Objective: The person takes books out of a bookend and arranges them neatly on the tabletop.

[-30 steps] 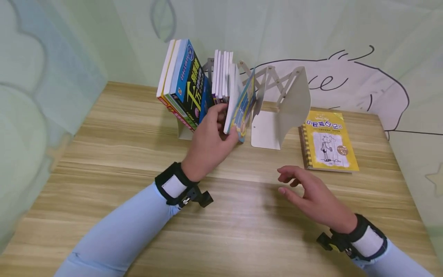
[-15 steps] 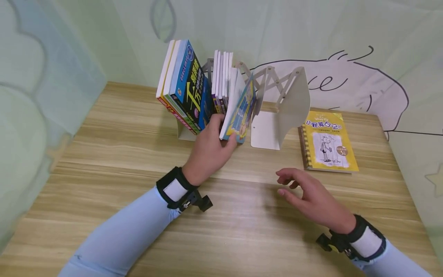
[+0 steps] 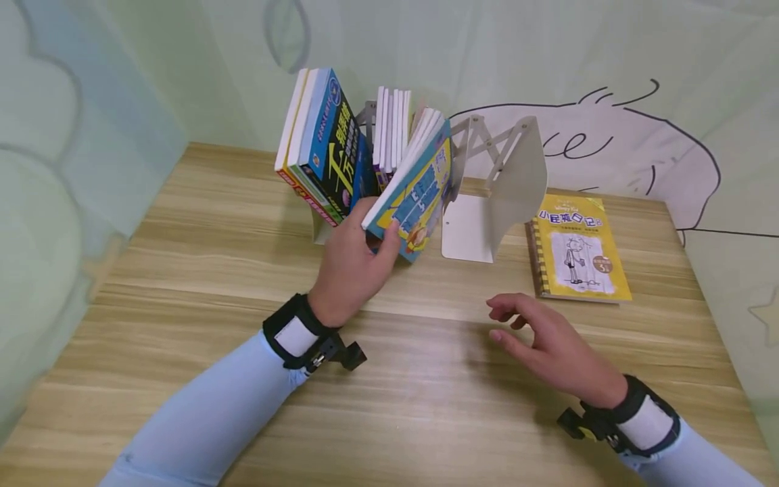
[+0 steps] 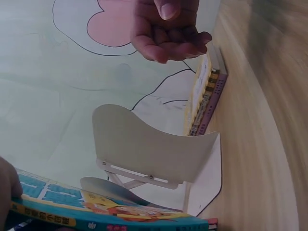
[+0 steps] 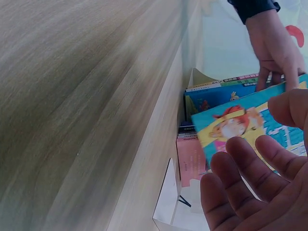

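Observation:
My left hand (image 3: 356, 260) grips a blue-and-yellow book (image 3: 420, 203), thumb on its cover and fingers behind its edge. The book tilts out toward me from the expandable book stand (image 3: 517, 176). Left of it, thick books with a blue-and-black cover (image 3: 341, 149) lean in the stand, and thin white-edged books (image 3: 389, 128) stand between. My right hand (image 3: 548, 345) hovers over the table, fingers loosely bent and holding nothing. In the right wrist view the held book's cover (image 5: 236, 125) shows beyond my right fingers. The left fingertips behind the book are hidden in the head view.
A yellow comic book (image 3: 578, 250) lies on another book at the right, beside the stand's end plate. The wooden table (image 3: 426, 392) reaches back to a patterned fabric backdrop (image 3: 377, 40). A pink book (image 5: 190, 159) stands in the stand.
My left hand has drawn the blue-and-yellow book toward me and to the left, tipping it so its cover shows more. My right hand has stayed nearly still.

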A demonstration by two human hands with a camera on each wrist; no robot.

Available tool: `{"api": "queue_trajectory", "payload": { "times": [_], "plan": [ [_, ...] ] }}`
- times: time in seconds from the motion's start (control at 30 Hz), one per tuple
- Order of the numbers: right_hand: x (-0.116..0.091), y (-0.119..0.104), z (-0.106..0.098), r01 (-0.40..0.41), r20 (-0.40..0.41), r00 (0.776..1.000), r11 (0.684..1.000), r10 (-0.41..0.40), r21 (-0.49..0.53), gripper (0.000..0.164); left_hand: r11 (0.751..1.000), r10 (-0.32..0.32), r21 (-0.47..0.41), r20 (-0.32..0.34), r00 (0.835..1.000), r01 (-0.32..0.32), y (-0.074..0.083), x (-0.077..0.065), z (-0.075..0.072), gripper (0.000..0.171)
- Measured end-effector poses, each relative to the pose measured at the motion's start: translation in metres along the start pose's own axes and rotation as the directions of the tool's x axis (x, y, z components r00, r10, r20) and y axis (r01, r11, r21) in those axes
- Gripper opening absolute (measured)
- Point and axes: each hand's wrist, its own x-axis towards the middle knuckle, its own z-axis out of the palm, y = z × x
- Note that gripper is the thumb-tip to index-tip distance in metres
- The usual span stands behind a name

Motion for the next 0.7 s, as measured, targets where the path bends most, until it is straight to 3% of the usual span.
{"api": "queue_trajectory", "payload": {
  "times": [0.13, 0.4, 0.57, 0.7],
  "plan": [
    [0.0, 0.001, 0.0, 0.002, -0.005, 1.0, 1.0, -0.002, -0.001, 0.036, 0.996, 0.086, -0.001, -0.048, 0.995, -0.086, 0.009, 0.0, -0.009, 0.033],
    [0.002, 0.004, 0.001, 0.049, -0.046, 0.998, 0.999, -0.049, -0.005, 0.038, 0.982, 0.189, 0.018, -0.095, 0.977, -0.188, 0.023, -0.008, -0.02, 0.033],
    [0.003, 0.004, 0.001, 0.058, -0.073, 0.996, 0.998, -0.058, -0.002, 0.039, 0.961, 0.275, 0.056, -0.141, 0.951, -0.269, 0.029, -0.014, -0.02, 0.032],
    [0.002, 0.004, 0.001, 0.077, -0.111, 0.991, 0.997, -0.078, -0.008, 0.041, 0.943, 0.331, 0.025, -0.186, 0.925, -0.332, 0.033, -0.017, -0.019, 0.033]
  ]
}}
